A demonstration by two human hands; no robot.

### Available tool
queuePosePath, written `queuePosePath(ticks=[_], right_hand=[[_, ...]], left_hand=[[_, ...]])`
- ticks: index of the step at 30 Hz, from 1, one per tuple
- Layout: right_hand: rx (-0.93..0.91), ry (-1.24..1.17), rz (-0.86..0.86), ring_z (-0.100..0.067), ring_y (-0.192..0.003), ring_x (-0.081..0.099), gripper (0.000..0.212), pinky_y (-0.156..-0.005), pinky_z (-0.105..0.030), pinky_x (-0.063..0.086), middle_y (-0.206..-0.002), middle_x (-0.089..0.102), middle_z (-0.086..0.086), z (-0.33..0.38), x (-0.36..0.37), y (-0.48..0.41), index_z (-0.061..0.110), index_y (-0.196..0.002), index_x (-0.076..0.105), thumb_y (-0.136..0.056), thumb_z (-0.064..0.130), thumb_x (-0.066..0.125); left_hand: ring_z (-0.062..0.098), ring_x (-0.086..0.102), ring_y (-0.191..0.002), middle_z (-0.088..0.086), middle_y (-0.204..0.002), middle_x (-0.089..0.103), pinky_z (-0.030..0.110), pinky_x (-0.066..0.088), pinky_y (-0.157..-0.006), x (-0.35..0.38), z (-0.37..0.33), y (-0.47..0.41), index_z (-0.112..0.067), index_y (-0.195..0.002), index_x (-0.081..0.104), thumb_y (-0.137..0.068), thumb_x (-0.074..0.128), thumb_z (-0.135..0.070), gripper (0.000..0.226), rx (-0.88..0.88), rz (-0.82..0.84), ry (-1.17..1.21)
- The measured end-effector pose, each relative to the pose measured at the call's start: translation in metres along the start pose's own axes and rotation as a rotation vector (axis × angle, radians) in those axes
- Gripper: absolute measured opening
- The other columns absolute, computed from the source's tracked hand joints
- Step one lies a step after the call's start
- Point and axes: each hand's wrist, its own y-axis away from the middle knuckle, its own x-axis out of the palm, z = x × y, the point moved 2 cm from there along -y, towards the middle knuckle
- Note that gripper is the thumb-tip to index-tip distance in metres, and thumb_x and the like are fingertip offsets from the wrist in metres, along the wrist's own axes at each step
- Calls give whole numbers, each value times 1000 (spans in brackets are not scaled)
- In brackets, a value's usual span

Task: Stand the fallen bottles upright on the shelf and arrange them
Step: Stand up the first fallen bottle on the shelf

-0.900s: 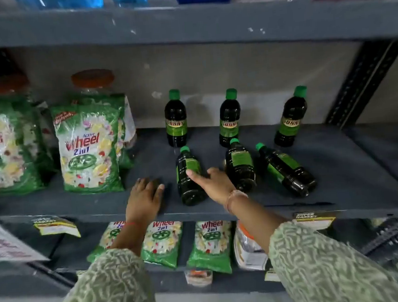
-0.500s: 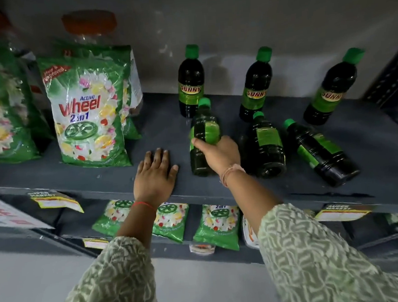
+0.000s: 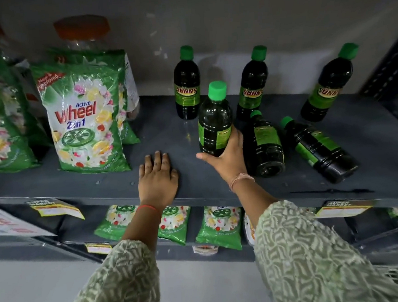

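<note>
Gripping bottle low in my right hand to tip it upright mid-shelf, left hand flat, empty, bracing; 2 fallen bottles beside it.

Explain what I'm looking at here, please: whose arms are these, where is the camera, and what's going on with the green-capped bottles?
There is no machine here. A person wears a camera on their head, so you look forward and down along their two patterned sleeves at a grey shelf.

The left hand lies flat on the shelf and holds nothing. The right hand has its grip around the base of one dark bottle, cap up and roughly upright.

Three matching bottles stand along the back: one, another and a third. Two more lie on their sides, one beside the right hand and one further right.

Detergent packets stand on the left.
</note>
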Motion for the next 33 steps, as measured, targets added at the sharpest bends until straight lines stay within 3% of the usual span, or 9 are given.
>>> queuePosePath(ticks=[2, 5, 8, 13, 16, 20, 24, 29, 33], right_hand=[[9, 49, -44, -27, -130, 30, 111, -110, -37, 27, -139, 33, -16, -1, 2, -1, 11, -139, 27, -49, 32, 89], [25, 9, -80, -26, -117, 49, 97, -102, -39, 42, -125, 50, -12, -2, 0, -5, 14, -133, 36, -51, 24, 87], [70, -56, 38, -22, -107, 57, 90, -96, -39, 48, -115, 57, -4, -6, 1, -2, 19, -137, 27, -62, 14, 76], [-4, 44, -5, -28, -133, 27, 121, -113, -40, 23, -142, 30, -14, -2, 12, -3, 13, -143, 13, -51, 40, 86], [5, 43, -42, -29, -124, 39, 103, -104, -36, 34, -132, 41, -15, 0, 13, -6, 10, -140, 22, -58, 25, 84], [96, -175, 112, -17, -116, 52, 94, -93, -29, 43, -123, 52, 1, -11, 4, -8, 17, -142, 17, -68, 5, 73], [39, -72, 22, -22, -131, 31, 116, -110, -36, 30, -141, 35, -9, -6, 11, -11, 13, -141, 19, -50, 35, 88], [80, -90, -13, -28, -112, 54, 75, -95, -37, 46, -122, 55, -14, -13, 11, -12, 9, -119, 41, -59, 17, 84], [133, -125, 165, -27, -118, 54, 61, -96, -32, 42, -124, 58, -11, -24, 3, -18, 9, -127, 41, -74, 4, 71]], left_hand=[[30, 3, -146, 10, -158, 9, 44, 4, -119, 1, -2, 1, -10, -146, 13, -96, 25, -37, 58, 7, -7, -11], [28, 0, -146, 8, -159, 7, 43, 3, -119, 2, 0, 0, -10, -146, 10, -96, 21, -41, 60, 9, 19, -44], [27, 0, -146, 8, -159, 7, 43, 4, -120, 2, 0, -1, -9, -146, 10, -95, 21, -42, 61, 11, 15, -54], [28, 2, -146, 9, -158, 9, 43, 5, -119, 2, -1, 1, -9, -146, 10, -95, 21, -42, 62, 19, 8, -70], [28, 3, -146, 9, -158, 9, 44, 5, -119, 2, 0, 1, -9, -146, 11, -95, 22, -42, 62, 18, 5, -73], [26, 2, -146, 8, -159, 8, 43, 4, -120, 3, -1, 0, -10, -146, 10, -95, 21, -43, 62, 6, 13, -69], [26, 3, -146, 8, -158, 10, 43, 5, -119, 2, -1, 1, -10, -146, 12, -95, 19, -41, 60, 32, 3, -73], [21, 8, -146, 5, -157, 17, 38, 6, -119, 1, -1, 3, -11, -145, 18, -93, 16, -37, 58, 125, 0, -37], [18, 11, -146, -1, -157, 21, 36, 7, -119, 1, -3, 3, -16, -145, 20, -85, 11, -39, 65, 144, 5, -53]])
